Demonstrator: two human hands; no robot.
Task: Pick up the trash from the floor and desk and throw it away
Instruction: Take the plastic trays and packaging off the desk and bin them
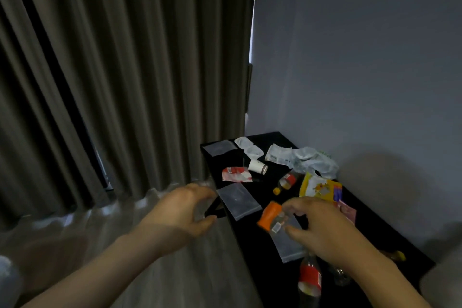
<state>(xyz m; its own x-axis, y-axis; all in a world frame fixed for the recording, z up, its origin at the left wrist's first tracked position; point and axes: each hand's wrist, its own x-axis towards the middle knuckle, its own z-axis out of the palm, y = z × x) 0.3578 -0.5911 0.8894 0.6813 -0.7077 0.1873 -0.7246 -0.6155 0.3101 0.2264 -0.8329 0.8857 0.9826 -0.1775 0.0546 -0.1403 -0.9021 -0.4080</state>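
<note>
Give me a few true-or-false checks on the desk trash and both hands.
The paper cup lies on its side on the desk. True.
The left hand holds the red-and-white wrapper. False: it holds nothing; the wrapper lies on the desk.
The yellow packet is on the floor. False: it is on the desk.
The right hand is at the orange-labelled bottle. True; grip unclear.

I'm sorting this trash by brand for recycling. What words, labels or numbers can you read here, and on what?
Nothing can be read.
Print on the red-and-white wrapper: blurred.
Marks on the paper cup: blurred.
Print on the yellow packet: blurred.
Label on the red-label bottle: blurred.
Sticker on the orange-capped bottle: too small.
</note>
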